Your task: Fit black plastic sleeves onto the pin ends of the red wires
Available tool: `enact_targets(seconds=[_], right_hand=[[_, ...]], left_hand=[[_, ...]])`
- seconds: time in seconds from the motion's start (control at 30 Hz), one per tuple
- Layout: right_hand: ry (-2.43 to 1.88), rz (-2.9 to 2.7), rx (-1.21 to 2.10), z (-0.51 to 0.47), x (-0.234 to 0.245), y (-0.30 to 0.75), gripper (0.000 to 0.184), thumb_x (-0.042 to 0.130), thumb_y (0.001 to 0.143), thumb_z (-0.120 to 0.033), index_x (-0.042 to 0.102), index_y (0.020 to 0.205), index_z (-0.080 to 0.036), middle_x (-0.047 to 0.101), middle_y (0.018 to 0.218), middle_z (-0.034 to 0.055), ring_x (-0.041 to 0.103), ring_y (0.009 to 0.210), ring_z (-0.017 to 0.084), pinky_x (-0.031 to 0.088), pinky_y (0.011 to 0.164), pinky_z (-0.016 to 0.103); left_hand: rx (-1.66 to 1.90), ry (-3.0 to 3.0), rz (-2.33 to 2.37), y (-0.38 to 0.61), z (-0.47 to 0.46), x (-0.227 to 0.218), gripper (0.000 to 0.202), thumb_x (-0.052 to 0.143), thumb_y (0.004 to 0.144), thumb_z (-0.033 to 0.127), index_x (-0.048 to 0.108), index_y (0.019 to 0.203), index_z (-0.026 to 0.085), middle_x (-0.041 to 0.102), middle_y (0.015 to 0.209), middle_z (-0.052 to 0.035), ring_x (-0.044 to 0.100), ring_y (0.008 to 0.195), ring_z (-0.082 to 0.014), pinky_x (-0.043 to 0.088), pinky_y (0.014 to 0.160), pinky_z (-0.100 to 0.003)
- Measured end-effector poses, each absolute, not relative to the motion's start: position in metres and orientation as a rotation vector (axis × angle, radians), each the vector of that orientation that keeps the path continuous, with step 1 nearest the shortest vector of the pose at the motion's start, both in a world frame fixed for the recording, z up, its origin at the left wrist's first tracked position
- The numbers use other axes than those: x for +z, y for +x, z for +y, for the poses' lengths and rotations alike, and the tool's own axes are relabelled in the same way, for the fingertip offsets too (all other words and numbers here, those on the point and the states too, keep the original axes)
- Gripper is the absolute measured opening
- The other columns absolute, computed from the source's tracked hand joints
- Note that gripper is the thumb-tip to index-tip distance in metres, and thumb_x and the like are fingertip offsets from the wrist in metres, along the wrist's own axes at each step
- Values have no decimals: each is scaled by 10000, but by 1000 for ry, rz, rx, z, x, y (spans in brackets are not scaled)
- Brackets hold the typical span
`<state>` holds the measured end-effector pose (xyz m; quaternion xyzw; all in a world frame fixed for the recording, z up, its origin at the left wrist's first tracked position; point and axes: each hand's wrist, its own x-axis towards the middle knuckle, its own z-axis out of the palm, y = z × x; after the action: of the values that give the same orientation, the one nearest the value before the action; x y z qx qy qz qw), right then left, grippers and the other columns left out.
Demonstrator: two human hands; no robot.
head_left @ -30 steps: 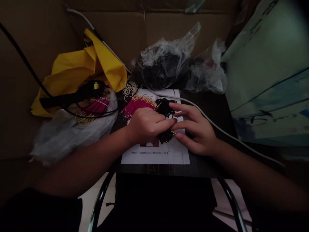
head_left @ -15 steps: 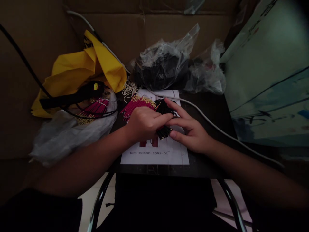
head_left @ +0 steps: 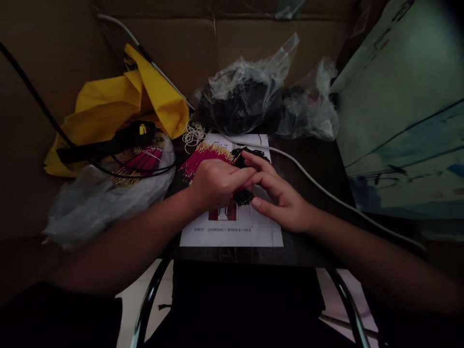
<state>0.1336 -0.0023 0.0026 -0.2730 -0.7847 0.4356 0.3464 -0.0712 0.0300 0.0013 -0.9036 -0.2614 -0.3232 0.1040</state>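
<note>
My left hand [head_left: 215, 181] is closed round a bundle of thin black wires [head_left: 244, 196], whose gold-tipped ends stick out below the thumb. My right hand [head_left: 284, 195] meets it from the right: the index finger stretches over the top, other fingertips curl against the left thumb, and the thumb lies by the wire ends. What those curled fingertips pinch is hidden. Behind my hands more black wires [head_left: 255, 153] lie on the printed paper sheet [head_left: 232, 237]. Beside my left hand fans out a bundle of dark red wires [head_left: 195, 162] with gold tips.
At left, a second red wire bundle [head_left: 145, 159] rests on a plastic bag [head_left: 97, 203], near a yellow bag [head_left: 108, 101] and a black cable. White bands [head_left: 195, 134] and clear bags of black parts [head_left: 242, 104] stand behind. A grey cable [head_left: 308, 171] crosses the table at right.
My right fingers have shifted slightly left and curled in closer against my left thumb. The left hand keeps its grip on the black wires.
</note>
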Motion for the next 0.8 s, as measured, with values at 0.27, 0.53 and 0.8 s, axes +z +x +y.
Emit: enact_targets(seconds=[0.27,0.53,0.8], right_hand=[[-714,-2014,1152,2,-3,131,217,557,915,-361,547,1086,-227,238,1573,94,279,1453,248,326,1162,451],[-680,-1982,1172,1,2,133,191,583,899,-353,556,1044,-232,294,1551,85,273,1460,246,281,1192,462],[-670,-1973,1173,1,1,133,181,620,881,-341,560,1013,-234,339,1529,79,308,1444,250,305,1180,484]], left_hand=[[-954,-2664,-833,-69,36,-3,229,531,852,358,623,729,188,543,527,17,482,477,-106,279,491,-268],[-978,-2590,-796,-68,31,-1,180,531,866,297,650,787,187,566,540,19,486,483,-110,291,504,-276],[-1003,-2599,-773,-68,29,-2,245,531,897,389,669,853,192,570,543,18,507,488,-114,320,505,-279]])
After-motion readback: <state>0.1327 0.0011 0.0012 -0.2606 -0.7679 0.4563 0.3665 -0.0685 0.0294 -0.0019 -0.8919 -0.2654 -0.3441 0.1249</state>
